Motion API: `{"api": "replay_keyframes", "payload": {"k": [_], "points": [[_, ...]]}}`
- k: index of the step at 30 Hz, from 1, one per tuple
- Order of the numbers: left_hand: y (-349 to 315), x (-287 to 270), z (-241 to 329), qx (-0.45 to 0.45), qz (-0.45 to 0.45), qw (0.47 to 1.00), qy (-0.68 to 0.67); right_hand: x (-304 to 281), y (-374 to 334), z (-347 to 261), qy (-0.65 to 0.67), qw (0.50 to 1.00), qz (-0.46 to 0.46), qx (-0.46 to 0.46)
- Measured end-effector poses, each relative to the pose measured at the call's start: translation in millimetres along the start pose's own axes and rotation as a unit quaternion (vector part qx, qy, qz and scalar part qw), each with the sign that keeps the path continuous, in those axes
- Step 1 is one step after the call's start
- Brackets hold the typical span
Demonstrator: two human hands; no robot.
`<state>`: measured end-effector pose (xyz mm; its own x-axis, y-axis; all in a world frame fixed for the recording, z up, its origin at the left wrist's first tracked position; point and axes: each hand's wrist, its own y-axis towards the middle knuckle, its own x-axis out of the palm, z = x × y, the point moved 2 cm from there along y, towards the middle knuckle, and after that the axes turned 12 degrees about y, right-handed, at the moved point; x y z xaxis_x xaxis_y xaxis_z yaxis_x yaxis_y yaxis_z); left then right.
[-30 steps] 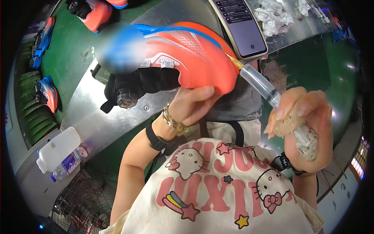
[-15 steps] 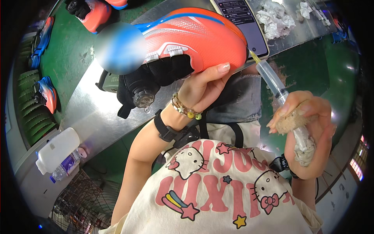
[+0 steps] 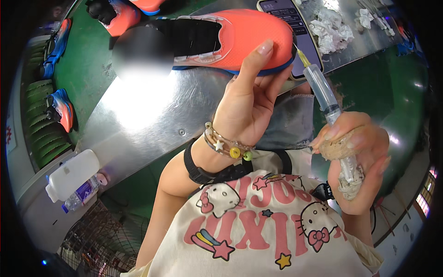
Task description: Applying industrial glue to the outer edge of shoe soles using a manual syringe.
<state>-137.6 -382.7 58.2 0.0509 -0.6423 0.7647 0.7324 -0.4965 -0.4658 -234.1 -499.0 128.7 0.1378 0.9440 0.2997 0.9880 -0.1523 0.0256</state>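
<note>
My left hand [image 3: 244, 108] grips an orange-coral sports shoe [image 3: 251, 34] by its toe, the thumb on the upper and the fingers underneath. The shoe lies level with its black opening upward; a blurred patch hides its heel part. In my right hand [image 3: 369, 138] is a clear syringe [image 3: 322, 87] with a yellow-hubbed needle [image 3: 302, 57], the tip at the toe's sole edge. Whether the tip touches cannot be made out. The same hand also holds a tan, rough pad [image 3: 340, 147] around the plunger, whose end is wrapped in whitish material [image 3: 351, 180].
A phone [image 3: 307, 51] and crumpled white paper [image 3: 330, 30] lie on the metal table [image 3: 134, 124] beyond the toe. More shoes [image 3: 60, 111] stand on the green surface at left. A white bottle [image 3: 74, 173] and a purple-labelled bottle [image 3: 82, 196] are at lower left.
My left hand has rolled the shoe from its side to opening-up. My right hand has shifted slightly left, and the needle tip stays by the toe.
</note>
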Motion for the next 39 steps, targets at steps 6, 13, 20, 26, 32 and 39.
{"api": "replay_keyframes", "payload": {"k": [6, 13, 20, 26, 32, 39], "points": [[-3, 8, 10, -0.009, 0.039, 0.999, 0.021, 1, 0, -1, 0.008, 0.999, -0.031, 0.001], [-3, 12, 10, -0.004, 0.039, 0.999, 0.031, -10, -2, 6, 0.03, 0.997, -0.055, -0.043], [2, 13, 12, -0.024, 0.036, 0.999, 0.013, -12, -2, 7, 0.04, 0.998, -0.037, -0.043], [-12, -23, 19, 0.036, 0.086, 0.996, 0.017, -36, 21, -2, 0.007, 0.988, 0.009, -0.157], [-47, -126, 128, 0.118, 0.101, 0.976, 0.156, -95, 59, 25, -0.021, 0.981, 0.124, -0.151], [-31, -289, 360, 0.262, 0.316, 0.911, 0.035, -137, 79, 57, -0.042, 0.971, 0.189, -0.14]]}}
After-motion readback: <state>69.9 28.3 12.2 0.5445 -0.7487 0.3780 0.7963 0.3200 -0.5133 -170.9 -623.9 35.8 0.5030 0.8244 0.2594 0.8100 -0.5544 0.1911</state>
